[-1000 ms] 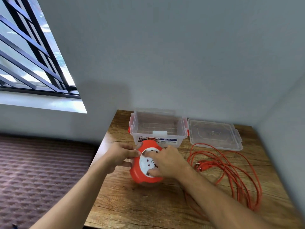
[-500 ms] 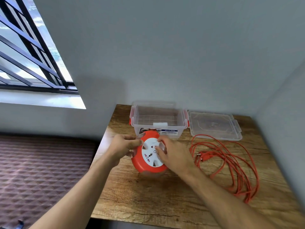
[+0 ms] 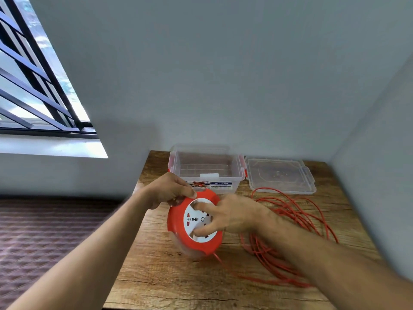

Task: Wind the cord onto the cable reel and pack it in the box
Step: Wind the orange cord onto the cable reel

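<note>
1. Forearms reach in from the near edge of the wooden table (image 3: 169, 285); the view has tipped down since a second ago, so more bare tabletop shows in front.
2. The cable reel (image 3: 195, 222) is held tilted above the table. The left hand (image 3: 169, 190) grips its upper rim; the right hand (image 3: 228, 217) has turned from lying over the white socket face (image 3: 196, 219) to curling its fingers into it, which looks like a winding stroke.
3. The cord (image 3: 297, 222) still lies mostly loose to the right, one strand feeding the reel's underside, so winding has barely begun.
4. The box (image 3: 206, 175) stands open behind, its lid (image 3: 280, 176) beside it.
</note>
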`<action>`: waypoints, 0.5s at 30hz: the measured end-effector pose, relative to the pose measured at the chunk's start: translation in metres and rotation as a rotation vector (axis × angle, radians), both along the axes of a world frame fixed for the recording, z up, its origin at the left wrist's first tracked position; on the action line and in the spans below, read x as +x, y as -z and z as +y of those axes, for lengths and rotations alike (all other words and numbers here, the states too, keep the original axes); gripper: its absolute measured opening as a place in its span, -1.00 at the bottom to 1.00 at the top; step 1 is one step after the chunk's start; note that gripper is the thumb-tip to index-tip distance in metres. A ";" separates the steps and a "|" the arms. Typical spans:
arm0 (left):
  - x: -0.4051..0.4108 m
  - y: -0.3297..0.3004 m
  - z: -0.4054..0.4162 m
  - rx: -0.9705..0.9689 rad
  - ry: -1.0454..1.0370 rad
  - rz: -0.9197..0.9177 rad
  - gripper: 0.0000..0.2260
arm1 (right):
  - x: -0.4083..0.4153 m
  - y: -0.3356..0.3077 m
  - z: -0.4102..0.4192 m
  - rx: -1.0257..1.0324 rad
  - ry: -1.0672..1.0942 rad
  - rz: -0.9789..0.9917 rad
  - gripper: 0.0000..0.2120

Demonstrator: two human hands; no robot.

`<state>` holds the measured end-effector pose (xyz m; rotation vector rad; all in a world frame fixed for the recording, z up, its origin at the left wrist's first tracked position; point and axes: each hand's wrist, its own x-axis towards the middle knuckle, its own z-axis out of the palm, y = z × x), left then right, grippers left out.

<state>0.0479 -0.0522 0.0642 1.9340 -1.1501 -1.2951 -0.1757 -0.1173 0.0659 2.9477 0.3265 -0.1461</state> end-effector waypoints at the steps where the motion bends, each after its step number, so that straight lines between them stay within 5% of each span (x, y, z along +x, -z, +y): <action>1: -0.001 0.000 0.000 -0.008 -0.005 -0.005 -0.84 | -0.001 0.003 -0.001 -0.012 0.012 -0.014 -0.28; 5: 0.000 0.001 0.004 -0.060 -0.050 0.014 -0.86 | -0.002 0.018 -0.004 -0.047 0.182 -0.065 -0.39; 9: 0.001 0.004 0.011 -0.154 -0.181 0.115 -0.92 | 0.005 0.016 0.010 0.125 0.639 -0.247 -0.40; 15: -0.018 0.010 0.015 -0.252 -0.287 0.243 -0.88 | 0.031 0.021 0.033 0.977 1.475 -0.515 -0.37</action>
